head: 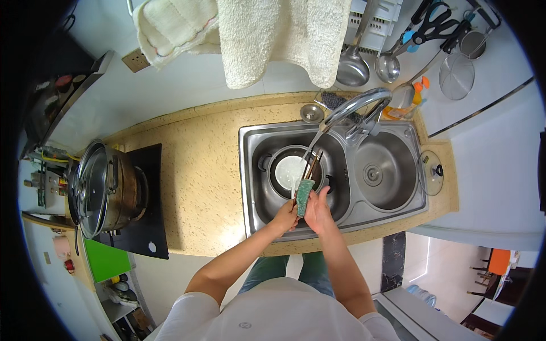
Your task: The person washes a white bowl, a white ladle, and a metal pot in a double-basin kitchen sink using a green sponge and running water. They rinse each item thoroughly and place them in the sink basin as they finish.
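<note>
Over the left basin of a steel double sink [244, 170], my left hand [285, 218] grips the lower ends of chopsticks [313, 164] and a pale-handled utensil whose kind I cannot tell. A green scouring pad [304, 197] lies around or against them. My right hand [318, 211] is beside the pad, its thumb spread and palm partly showing; whether its hidden fingers hold the pad is unclear. Beneath, a dark two-handled pot [273, 181] stands in the basin with a white dish or bowl [291, 171] inside. Water runs from the curved chrome faucet [356, 102] into the pot.
Left, a large lidded steel pot [121, 187] stands on a black cooktop [155, 213]. A glass lid [431, 172] lies right of the sink. Behind it are a sink strainer [312, 113] and an orange bottle [399, 113]. Ladles [353, 70], scissors [433, 25] and towels [283, 38] hang above.
</note>
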The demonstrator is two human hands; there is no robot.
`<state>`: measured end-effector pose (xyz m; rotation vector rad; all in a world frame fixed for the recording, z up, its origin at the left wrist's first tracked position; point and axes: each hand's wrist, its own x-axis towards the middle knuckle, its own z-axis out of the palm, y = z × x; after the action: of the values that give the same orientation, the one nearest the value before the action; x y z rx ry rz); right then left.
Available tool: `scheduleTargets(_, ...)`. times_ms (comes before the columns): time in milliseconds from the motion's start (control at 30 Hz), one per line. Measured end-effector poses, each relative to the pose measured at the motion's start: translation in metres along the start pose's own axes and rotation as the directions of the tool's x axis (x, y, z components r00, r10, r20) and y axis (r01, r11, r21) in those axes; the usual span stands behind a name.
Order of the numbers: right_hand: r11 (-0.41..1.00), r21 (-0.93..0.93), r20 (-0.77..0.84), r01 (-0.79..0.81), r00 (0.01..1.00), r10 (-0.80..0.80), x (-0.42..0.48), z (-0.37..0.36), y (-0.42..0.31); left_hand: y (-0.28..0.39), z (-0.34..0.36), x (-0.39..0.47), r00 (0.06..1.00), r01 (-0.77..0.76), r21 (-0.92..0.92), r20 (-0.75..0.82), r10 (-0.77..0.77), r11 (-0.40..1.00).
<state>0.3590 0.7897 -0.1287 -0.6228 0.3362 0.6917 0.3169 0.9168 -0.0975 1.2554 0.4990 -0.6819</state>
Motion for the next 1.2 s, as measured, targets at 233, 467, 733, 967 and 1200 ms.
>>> scheduleTargets(233, 0.980, -0.188, -0.366, 0.066, 0.921, -0.133, 0.001, 0.001, 0.010, -0.037, 0.030, 0.015, 0.940, -0.253, 0.414, -0.110, 0.324, 0.874)
scheduleTargets(467, 0.961, -0.245, -0.517, 0.126, 0.822, -0.240, 0.051, -0.063, -0.040, -0.034, 0.070, -0.037, 0.996, 0.089, 0.047, -0.016, -0.089, 0.995)
scheduleTargets(733, 0.987, -0.062, 0.044, -0.145, 0.988, 0.148, 0.019, -0.035, -0.046, -0.029, 0.066, -0.057, 0.994, 0.077, -0.255, -0.055, -0.094, 0.964)
scheduleTargets(967, 0.995, -0.053, -0.299, -0.087, 0.952, 0.067, 0.042, -0.044, -0.018, -0.028, 0.068, -0.058, 0.982, 0.186, -0.385, 0.063, -0.176, 0.904)
scheduleTargets(1200, 0.976, -0.217, -0.131, -0.011, 0.991, -0.018, 0.063, -0.085, -0.071, -0.073, 0.022, -0.085, 0.943, 0.131, -0.661, -0.147, -0.299, 0.739)
